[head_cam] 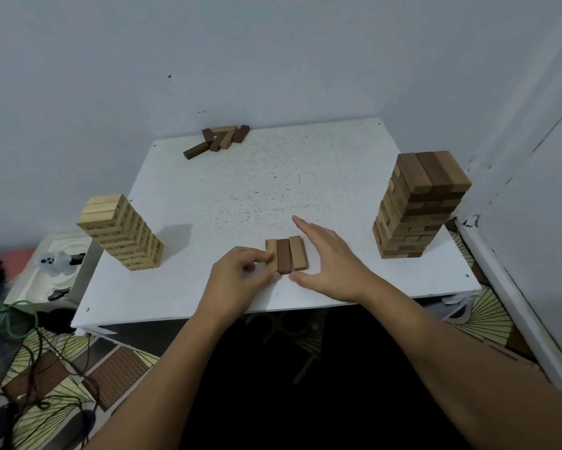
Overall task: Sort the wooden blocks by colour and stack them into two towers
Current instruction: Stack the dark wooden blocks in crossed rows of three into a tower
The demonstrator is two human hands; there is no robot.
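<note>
Three blocks lie side by side near the table's front edge: a light block [271,251], a dark brown block [283,255] and another light block [297,253]. My left hand [240,274] pinches the near end of the left light block. My right hand [325,258] hovers just right of the row with fingers spread, its thumb by the blocks' near ends. A tower of light blocks [122,232] stands at the table's left edge. A taller tower of mostly darker, mixed blocks [419,206] stands at the right.
A loose pile of dark and light blocks [221,139] lies at the far edge of the white table [240,190], against the wall. A white tray with small objects [55,264] and cables sit on the floor to the left.
</note>
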